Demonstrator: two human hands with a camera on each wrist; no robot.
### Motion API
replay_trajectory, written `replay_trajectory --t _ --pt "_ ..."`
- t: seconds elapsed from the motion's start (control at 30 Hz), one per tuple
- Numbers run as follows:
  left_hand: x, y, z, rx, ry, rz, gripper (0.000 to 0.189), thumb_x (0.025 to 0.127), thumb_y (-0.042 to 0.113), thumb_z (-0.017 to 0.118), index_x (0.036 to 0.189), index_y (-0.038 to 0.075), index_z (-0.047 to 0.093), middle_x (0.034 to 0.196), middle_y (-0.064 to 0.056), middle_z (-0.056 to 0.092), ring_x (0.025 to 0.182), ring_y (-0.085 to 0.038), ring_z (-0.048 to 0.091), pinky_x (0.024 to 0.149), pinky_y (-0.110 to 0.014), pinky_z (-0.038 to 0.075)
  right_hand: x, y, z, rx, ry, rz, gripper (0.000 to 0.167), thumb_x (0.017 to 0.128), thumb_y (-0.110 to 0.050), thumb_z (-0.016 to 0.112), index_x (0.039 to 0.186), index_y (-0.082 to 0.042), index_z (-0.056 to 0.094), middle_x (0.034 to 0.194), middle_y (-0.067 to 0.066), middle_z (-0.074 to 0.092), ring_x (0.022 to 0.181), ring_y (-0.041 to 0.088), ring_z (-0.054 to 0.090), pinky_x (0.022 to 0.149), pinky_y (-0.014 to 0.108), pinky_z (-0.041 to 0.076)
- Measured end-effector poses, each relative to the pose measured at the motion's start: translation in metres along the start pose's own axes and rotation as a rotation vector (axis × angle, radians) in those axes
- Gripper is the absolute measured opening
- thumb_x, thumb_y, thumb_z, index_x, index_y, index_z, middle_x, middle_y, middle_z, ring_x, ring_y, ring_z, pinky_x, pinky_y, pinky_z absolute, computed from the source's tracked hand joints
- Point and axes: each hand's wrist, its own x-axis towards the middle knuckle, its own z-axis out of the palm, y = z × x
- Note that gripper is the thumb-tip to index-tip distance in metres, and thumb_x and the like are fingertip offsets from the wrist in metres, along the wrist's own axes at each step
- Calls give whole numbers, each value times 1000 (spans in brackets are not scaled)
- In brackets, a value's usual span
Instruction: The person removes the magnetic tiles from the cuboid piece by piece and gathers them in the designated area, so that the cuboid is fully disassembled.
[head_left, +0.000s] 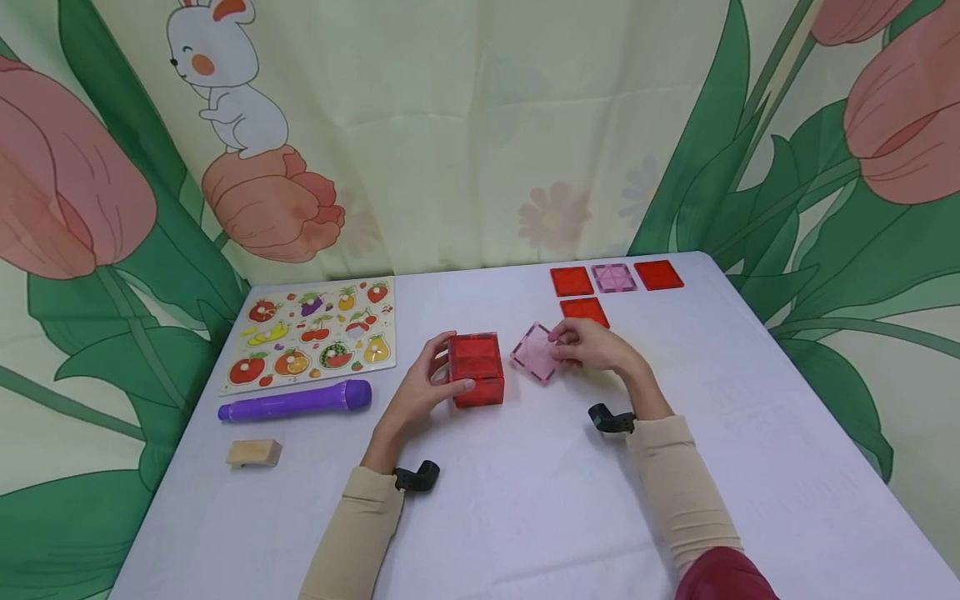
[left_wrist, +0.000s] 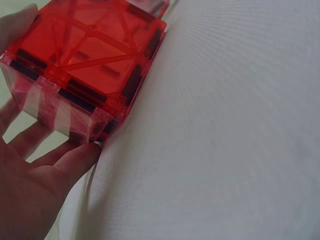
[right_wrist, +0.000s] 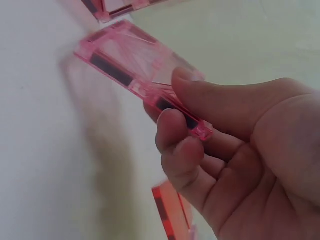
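Note:
A box of see-through red magnetic tiles [head_left: 477, 367] stands on the white table, and my left hand [head_left: 422, 386] grips it from its left side, thumb on the front. Up close in the left wrist view, the box [left_wrist: 92, 40] has a red face with dark magnet strips and a pinkish side along the fingers. Between thumb and fingers, my right hand [head_left: 592, 344] pinches a pink magnetic tile [head_left: 534, 354] just right of the box. The right wrist view shows this pink tile [right_wrist: 122, 60] tilted, above its shadow.
Beyond the right hand lie red tiles [head_left: 659, 274] and another pink tile [head_left: 614, 277]. On the left are a fruit puzzle board [head_left: 281, 370], a purple microphone-shaped toy [head_left: 296, 402] and a wooden block [head_left: 253, 452]. A printed curtain [head_left: 450, 167] hangs behind the table.

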Motion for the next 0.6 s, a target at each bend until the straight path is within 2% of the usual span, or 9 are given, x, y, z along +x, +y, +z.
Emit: replay_trajectory --t 0.2,0.4,0.5,0.6 --pt "0 1 1 0 3 -2 84 88 19 76 156 25 28 162 -11 31 150 -34 33 118 -48 39 -4 3 -9 81 71 6 38 97 -20 65 131 -3 57 117 18 64 97 27 64 81 30 60" --pt "0 0 0 -8 2 6 84 88 19 76 156 24 28 162 -12 31 150 -34 33 118 -48 39 -7 9 -18 129 156 56 40 100 -24 62 133 -3 57 116 18 66 94 27 67 93 39 59" --pt "0 0 0 -13 1 11 84 88 18 76 156 23 28 162 -11 31 150 -34 33 118 -48 39 -9 12 -23 181 217 85 39 102 -26 59 133 -2 56 111 19 68 89 22 70 93 31 59" --pt "1 -1 0 -17 0 13 84 87 18 76 156 23 28 162 -11 31 151 -34 33 118 -48 39 -11 15 -28 237 287 125 42 103 -29 56 135 -2 54 115 19 66 87 17 71 90 21 58"
